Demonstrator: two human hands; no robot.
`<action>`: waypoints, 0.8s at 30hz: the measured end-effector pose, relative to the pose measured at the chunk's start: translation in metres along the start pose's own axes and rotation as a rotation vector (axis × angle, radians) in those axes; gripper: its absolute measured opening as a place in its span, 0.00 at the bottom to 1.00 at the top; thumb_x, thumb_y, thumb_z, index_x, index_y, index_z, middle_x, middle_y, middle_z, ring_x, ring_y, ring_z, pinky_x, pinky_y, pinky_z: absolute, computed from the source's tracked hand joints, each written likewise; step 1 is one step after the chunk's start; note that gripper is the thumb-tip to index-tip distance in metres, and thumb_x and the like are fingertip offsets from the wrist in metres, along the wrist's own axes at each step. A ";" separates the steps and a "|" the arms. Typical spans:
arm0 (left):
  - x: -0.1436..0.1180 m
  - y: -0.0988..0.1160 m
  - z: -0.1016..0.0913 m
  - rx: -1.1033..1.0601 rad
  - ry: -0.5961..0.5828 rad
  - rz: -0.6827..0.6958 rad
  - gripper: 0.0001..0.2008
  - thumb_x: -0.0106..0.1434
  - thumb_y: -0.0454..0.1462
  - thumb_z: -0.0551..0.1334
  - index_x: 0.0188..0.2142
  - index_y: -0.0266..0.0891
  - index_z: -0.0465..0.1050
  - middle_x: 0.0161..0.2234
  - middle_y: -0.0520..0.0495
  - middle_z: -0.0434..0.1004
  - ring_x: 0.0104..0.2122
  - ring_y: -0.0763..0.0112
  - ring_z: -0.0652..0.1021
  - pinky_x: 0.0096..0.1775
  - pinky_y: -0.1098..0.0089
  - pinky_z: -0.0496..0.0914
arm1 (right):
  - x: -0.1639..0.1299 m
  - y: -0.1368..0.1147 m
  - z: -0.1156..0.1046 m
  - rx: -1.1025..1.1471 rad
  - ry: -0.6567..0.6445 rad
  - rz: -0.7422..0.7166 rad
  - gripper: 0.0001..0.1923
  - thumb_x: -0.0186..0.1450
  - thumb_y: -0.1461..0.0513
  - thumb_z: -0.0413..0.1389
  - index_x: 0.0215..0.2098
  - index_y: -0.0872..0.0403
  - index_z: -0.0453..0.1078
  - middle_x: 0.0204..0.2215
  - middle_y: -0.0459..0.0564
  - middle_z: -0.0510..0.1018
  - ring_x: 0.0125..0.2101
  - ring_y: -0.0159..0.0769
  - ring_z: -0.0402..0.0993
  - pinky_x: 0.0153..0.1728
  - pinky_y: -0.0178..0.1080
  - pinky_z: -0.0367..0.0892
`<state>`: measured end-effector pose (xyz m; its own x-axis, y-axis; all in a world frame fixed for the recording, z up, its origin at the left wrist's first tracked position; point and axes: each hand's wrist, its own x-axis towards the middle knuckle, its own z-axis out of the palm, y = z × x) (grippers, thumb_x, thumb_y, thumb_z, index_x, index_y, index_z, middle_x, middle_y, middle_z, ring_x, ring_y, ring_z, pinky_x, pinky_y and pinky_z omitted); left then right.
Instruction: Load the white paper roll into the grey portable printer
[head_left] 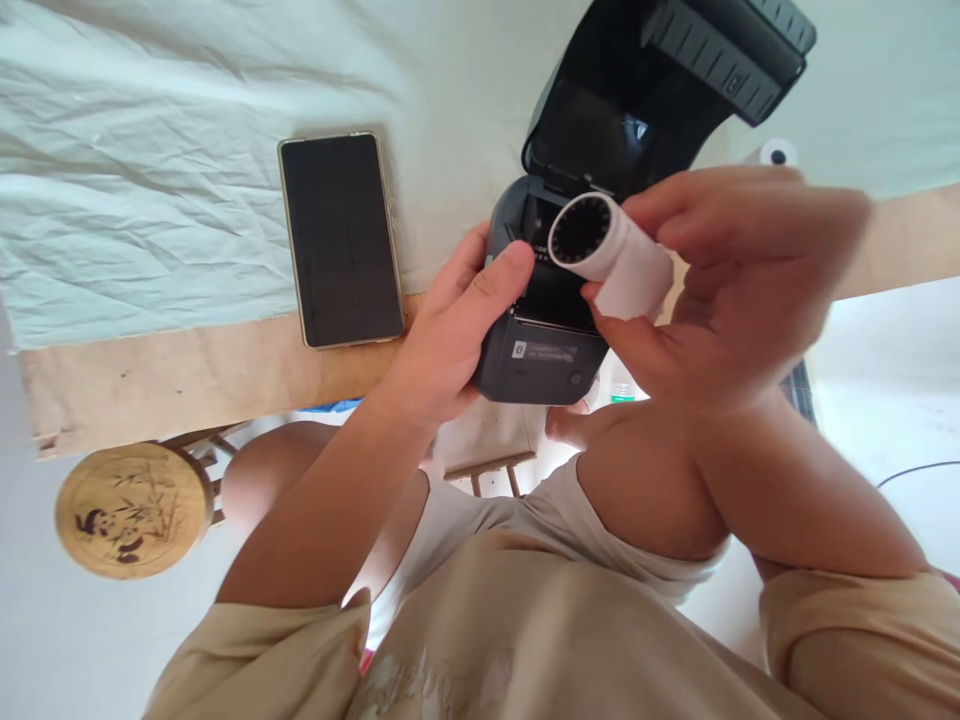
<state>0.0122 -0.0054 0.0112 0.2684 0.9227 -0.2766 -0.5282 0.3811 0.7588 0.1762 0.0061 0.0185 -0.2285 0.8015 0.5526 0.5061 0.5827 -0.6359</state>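
A: So, head view: left hand (450,330) is wrapped around the body of the small black printer (540,340), thumb lying across its top edge. Printer sits at the near edge of the surface (187,375), lid (660,80) swung fully open and tilted back.

B: And the right?

A: Right hand (720,290) pinches the white paper roll (607,250) between thumb and fingers, core end facing the camera. Roll hovers just above the open bay, not seated.

B: Which step, then?

A: Looks like loading: roll in hand, bay open, nothing inside that I can make out. My read is that the next move calls for turning the roll square to the bay and lowering it in while the left keeps the body steady. Which way the loose end feeds, can't tell; the fingers hide it.

B: Anything else nearby?

A: Dark phone (341,240) lies flat, left of the printer, apart from both hands. Round wooden stool (135,510) below the surface edge.
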 end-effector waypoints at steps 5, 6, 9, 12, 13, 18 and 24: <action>-0.001 -0.001 -0.002 -0.004 -0.005 0.026 0.13 0.63 0.46 0.58 0.43 0.43 0.67 0.35 0.50 0.75 0.25 0.79 0.74 0.26 0.76 0.67 | 0.003 0.002 0.004 -0.188 -0.009 -0.202 0.11 0.54 0.73 0.56 0.33 0.54 0.64 0.43 0.47 0.75 0.44 0.36 0.74 0.41 0.40 0.72; -0.001 -0.001 -0.002 -0.004 0.001 0.025 0.13 0.62 0.46 0.58 0.43 0.43 0.67 0.35 0.50 0.75 0.24 0.80 0.74 0.27 0.76 0.67 | 0.003 0.002 0.003 -0.180 -0.001 -0.205 0.09 0.54 0.72 0.56 0.31 0.55 0.65 0.43 0.48 0.74 0.45 0.37 0.74 0.42 0.41 0.72; -0.001 -0.002 -0.004 -0.021 0.001 0.006 0.16 0.61 0.48 0.60 0.44 0.44 0.67 0.34 0.51 0.76 0.25 0.79 0.74 0.27 0.76 0.68 | 0.001 -0.001 0.000 -0.147 0.066 -0.280 0.09 0.52 0.70 0.58 0.30 0.53 0.68 0.37 0.49 0.72 0.38 0.33 0.71 0.36 0.39 0.68; 0.000 -0.001 -0.007 -0.086 -0.038 0.011 0.17 0.58 0.45 0.62 0.45 0.43 0.67 0.33 0.51 0.76 0.27 0.76 0.76 0.29 0.75 0.70 | -0.003 -0.007 0.001 -0.165 0.032 -0.368 0.10 0.51 0.69 0.60 0.30 0.52 0.68 0.31 0.48 0.70 0.31 0.31 0.66 0.30 0.37 0.61; 0.000 0.000 -0.007 -0.099 -0.053 0.017 0.17 0.57 0.42 0.63 0.46 0.44 0.67 0.34 0.52 0.76 0.28 0.76 0.77 0.30 0.75 0.70 | -0.004 -0.009 0.002 -0.174 0.003 -0.391 0.10 0.51 0.68 0.61 0.30 0.53 0.67 0.30 0.47 0.70 0.30 0.31 0.66 0.30 0.38 0.61; -0.003 0.004 -0.002 -0.042 0.007 0.070 0.26 0.52 0.29 0.64 0.50 0.47 0.64 0.32 0.55 0.73 0.26 0.82 0.72 0.29 0.79 0.65 | -0.008 -0.013 0.006 -0.202 -0.129 -0.368 0.09 0.59 0.55 0.60 0.32 0.51 0.68 0.31 0.45 0.73 0.36 0.34 0.71 0.38 0.43 0.64; -0.004 0.004 0.004 0.017 0.047 0.076 0.32 0.49 0.30 0.63 0.54 0.46 0.61 0.37 0.50 0.73 0.31 0.75 0.75 0.32 0.77 0.69 | 0.003 0.005 0.001 0.016 0.281 -0.237 0.12 0.59 0.57 0.55 0.42 0.45 0.71 0.38 0.48 0.70 0.44 0.32 0.69 0.37 0.36 0.67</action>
<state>0.0119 -0.0080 0.0181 0.1902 0.9506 -0.2451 -0.5319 0.3097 0.7882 0.1769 0.0116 0.0167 -0.0995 0.5775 0.8103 0.4527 0.7514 -0.4800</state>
